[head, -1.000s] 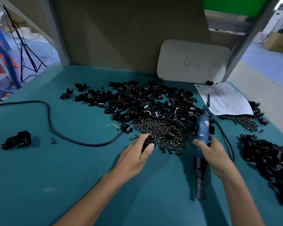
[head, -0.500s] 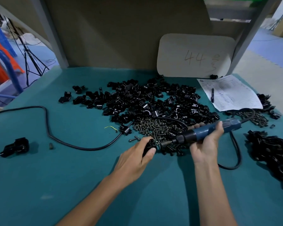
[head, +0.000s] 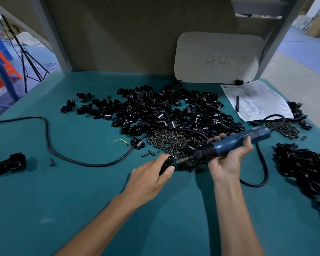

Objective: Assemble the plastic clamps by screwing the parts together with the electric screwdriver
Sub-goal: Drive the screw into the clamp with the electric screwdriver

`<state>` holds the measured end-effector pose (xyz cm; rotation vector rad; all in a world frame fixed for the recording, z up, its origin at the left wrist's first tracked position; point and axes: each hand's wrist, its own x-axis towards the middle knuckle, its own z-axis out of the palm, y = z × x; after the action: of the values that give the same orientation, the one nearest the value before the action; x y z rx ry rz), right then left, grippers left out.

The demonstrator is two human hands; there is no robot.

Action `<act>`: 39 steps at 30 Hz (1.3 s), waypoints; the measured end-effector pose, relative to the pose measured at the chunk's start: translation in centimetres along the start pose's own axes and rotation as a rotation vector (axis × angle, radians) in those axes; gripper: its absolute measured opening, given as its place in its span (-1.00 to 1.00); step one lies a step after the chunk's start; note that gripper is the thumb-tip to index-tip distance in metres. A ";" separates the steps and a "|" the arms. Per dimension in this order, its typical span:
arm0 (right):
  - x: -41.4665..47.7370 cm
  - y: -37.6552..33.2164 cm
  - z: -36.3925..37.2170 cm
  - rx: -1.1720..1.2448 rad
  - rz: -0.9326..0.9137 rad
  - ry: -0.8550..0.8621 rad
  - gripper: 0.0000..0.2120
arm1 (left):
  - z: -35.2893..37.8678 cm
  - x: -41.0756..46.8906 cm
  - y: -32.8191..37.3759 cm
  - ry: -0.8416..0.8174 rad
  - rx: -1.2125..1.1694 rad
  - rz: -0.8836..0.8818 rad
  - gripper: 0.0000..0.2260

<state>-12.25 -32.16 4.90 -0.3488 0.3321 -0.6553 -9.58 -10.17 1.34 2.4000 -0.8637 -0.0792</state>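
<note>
My left hand (head: 151, 177) grips a small black plastic clamp (head: 168, 162) on the teal table, at the near edge of a heap of dark screws (head: 174, 141). My right hand (head: 229, 159) holds the blue electric screwdriver (head: 231, 143) nearly level, pointing left. Its bit tip (head: 180, 160) meets the clamp in my left hand. A large pile of loose black clamp parts (head: 164, 109) lies behind the screws.
The screwdriver's black cable (head: 67, 156) loops across the table to the left and curls near my right wrist. One black clamp (head: 9, 163) sits far left, a heap of them (head: 307, 167) far right. A paper form with a pen (head: 255, 100) and a white board (head: 218, 58) stand behind.
My right hand swung the screwdriver from pointing down toward me to lying level, then brought its bit to the clamp in my left hand. The left hand stayed put.
</note>
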 end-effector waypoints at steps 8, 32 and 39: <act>-0.4 0.2 -0.3 -0.144 0.009 0.036 -0.55 | 0.3 -0.2 -0.2 0.037 -0.012 -0.011 -0.63; -0.1 0.6 -1.2 -0.213 -0.038 0.136 -0.42 | 0.4 -0.3 0.0 0.061 0.068 0.018 -0.66; 0.0 0.7 -1.2 -0.227 -0.032 0.119 -0.55 | 0.7 -0.2 -0.2 0.070 0.077 0.024 -0.71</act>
<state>-12.38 -31.85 3.49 -0.5336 0.5178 -0.6731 -9.77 -10.29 0.63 2.4481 -0.8772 0.0481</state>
